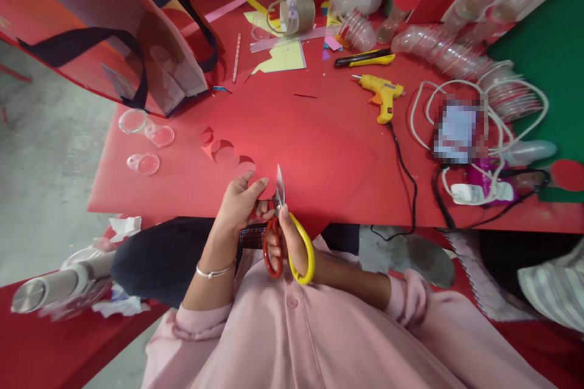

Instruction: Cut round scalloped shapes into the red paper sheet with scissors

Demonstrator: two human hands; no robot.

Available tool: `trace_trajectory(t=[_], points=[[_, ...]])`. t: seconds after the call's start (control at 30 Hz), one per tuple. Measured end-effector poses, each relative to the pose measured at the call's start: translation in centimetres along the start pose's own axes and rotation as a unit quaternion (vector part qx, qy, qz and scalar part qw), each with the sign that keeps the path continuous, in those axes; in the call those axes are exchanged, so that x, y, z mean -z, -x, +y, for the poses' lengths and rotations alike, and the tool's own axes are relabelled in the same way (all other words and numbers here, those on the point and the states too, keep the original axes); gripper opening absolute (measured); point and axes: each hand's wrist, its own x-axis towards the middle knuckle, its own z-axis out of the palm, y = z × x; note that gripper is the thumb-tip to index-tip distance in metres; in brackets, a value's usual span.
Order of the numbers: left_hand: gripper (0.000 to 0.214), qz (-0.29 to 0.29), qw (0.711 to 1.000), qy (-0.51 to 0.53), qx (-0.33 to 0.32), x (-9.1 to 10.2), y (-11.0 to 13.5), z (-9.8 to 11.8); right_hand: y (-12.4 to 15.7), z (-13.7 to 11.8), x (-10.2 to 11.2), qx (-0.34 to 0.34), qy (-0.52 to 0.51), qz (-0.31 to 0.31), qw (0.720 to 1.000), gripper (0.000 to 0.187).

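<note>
My right hand [292, 243] has its fingers through the red and yellow handles of a pair of scissors [279, 194], whose blades point up into a large red paper sheet [296, 140]. My left hand [237, 203] pinches the near edge of that sheet, just left of the blades. Round scallops are cut out along the sheet's left edge [223, 152]. Both hands are close to my chest, over the table's front edge.
A yellow glue gun [382, 94] and a yellow-black utility knife [365, 59] lie at the back right. White cables and a power strip [479, 191] sit at the right. Clear plastic lids [146, 134] lie at the left, a red bag [114, 30] behind them. Paper scraps lie at the back.
</note>
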Motion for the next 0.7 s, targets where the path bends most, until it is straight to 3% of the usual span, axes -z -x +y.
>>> trace_trajectory(t=[0.23,0.7], points=[[0.036,-0.003,1.000,-0.004,-0.005,0.1,-0.1,-0.2,-0.1,-0.4,0.1,-0.020,0.006,0.014,1.000,0.097],[0.032,-0.002,1.000,-0.010,-0.005,0.4,-0.2,-0.4,0.2,-0.8,1.5,-0.017,0.051,-0.018,0.998,0.087]])
